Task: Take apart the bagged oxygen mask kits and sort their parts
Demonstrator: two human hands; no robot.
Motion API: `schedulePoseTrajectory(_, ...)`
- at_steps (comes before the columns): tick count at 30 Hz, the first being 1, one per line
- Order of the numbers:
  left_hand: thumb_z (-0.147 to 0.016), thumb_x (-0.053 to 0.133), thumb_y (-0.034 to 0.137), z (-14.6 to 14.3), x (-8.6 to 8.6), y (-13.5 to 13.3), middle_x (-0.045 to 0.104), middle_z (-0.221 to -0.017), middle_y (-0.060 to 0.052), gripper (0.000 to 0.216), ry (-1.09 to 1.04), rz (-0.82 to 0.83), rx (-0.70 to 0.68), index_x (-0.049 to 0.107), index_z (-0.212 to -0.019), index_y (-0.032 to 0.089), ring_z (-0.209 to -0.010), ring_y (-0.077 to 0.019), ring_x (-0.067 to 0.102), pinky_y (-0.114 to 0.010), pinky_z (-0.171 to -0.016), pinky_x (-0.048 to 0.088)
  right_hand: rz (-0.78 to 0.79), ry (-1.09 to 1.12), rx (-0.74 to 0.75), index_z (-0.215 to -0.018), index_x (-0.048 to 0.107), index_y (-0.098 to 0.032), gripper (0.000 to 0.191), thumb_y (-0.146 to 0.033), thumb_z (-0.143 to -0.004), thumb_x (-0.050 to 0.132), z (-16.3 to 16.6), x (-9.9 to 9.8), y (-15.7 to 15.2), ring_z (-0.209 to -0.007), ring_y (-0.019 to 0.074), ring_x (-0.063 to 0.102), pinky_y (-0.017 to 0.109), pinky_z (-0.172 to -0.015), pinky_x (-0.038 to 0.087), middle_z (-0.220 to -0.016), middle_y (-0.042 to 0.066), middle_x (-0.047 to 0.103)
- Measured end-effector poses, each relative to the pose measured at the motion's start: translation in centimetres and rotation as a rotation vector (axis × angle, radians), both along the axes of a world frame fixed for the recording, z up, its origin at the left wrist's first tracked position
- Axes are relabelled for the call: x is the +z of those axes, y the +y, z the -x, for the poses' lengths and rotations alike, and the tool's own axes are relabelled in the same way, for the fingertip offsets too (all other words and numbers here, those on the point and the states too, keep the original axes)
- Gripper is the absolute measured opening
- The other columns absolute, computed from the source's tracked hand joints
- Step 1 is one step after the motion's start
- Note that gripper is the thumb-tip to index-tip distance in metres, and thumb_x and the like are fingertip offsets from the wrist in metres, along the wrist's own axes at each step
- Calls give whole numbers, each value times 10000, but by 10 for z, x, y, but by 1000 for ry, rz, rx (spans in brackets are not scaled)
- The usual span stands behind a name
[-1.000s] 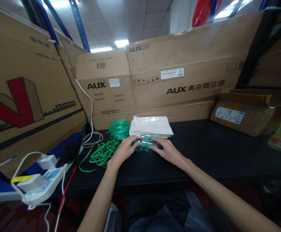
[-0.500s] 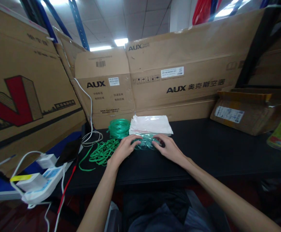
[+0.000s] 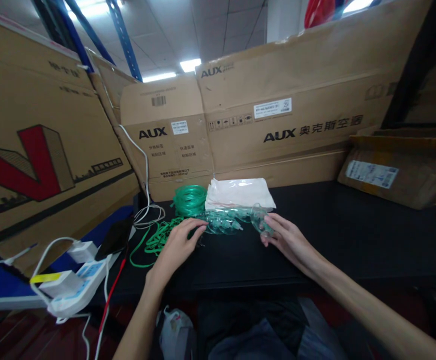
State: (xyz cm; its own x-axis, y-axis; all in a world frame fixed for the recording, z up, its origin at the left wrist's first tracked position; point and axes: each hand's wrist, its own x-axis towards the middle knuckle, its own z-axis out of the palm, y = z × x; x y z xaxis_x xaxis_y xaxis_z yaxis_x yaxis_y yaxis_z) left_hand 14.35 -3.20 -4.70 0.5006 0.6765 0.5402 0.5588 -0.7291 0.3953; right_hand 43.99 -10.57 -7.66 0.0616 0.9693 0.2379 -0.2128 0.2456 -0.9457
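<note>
My right hand (image 3: 287, 240) pinches a clear greenish plastic mask piece (image 3: 260, 220) at the right end of a small heap of such pieces (image 3: 223, 222) on the black table (image 3: 334, 225). My left hand (image 3: 176, 245) rests on the table left of the heap, fingers loosely curled toward it, holding nothing that I can see. Behind the heap lies a stack of white plastic bags (image 3: 240, 192). A coil of green tubing (image 3: 190, 199) sits left of the bags, and loose green straps (image 3: 158, 237) lie beside my left hand.
Large AUX cardboard boxes (image 3: 278, 120) wall the back and left of the table. A smaller carton (image 3: 398, 170) stands at the right. A white power strip with chargers (image 3: 71, 280), cables and a dark phone (image 3: 115, 235) lie at the left edge.
My hands have drawn apart: the right moved right, lifting one clear piece from the heap; the left slid back and to the left, off the heap.
</note>
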Motion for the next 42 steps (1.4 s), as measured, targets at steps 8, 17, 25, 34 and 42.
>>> schedulePoseTrajectory(8, -1020, 524, 395, 18, -36, -18, 633, -1419, -48, 369, 296, 33, 114, 648, -1339, 259, -1323, -230, 579, -416, -1158, 442, 64, -104, 115, -1079, 694, -163, 382, -493, -889, 717, 12, -1, -15, -716, 158, 609, 295, -664, 476, -822, 17, 648)
schedulePoseTrajectory(17, -1054, 453, 351, 5, -33, -40, 579, -1486, -24, 394, 304, 127, 12, 607, -1400, 242, -1407, -201, 503, -401, -1214, 385, 64, -190, 119, -1091, 679, -159, 417, -521, -886, 706, 12, 1, -16, -704, 167, 603, 312, -702, 466, -741, 1, 655)
schedulePoseTrajectory(25, -1016, 541, 379, 17, -35, -35, 616, -1445, -19, 408, 204, 127, 18, 581, -1414, 297, -1350, -207, 559, -394, -1179, 430, 77, -225, 116, -1081, 678, -164, 423, -534, -877, 704, 14, 6, -18, -715, 172, 608, 310, -708, 465, -752, -2, 653)
schedulePoseTrajectory(34, -992, 582, 408, 5, -28, -30, 643, -1352, -34, 366, 228, 117, -22, 631, -1342, 315, -1273, -224, 587, -414, -1130, 461, 100, -228, 77, -1118, 684, -164, 501, -572, -834, 736, 15, 5, -18, -700, 188, 633, 325, -717, 471, -722, -1, 674)
schedulePoseTrajectory(42, -974, 608, 437, -10, -27, -20, 667, -1232, -56, 317, 195, 142, -77, 689, -1227, 264, -1170, -228, 592, -420, -1072, 476, 82, -260, 89, -1130, 678, -163, 461, -538, -864, 717, 14, 1, -17, -717, 187, 626, 325, -719, 474, -747, 4, 669)
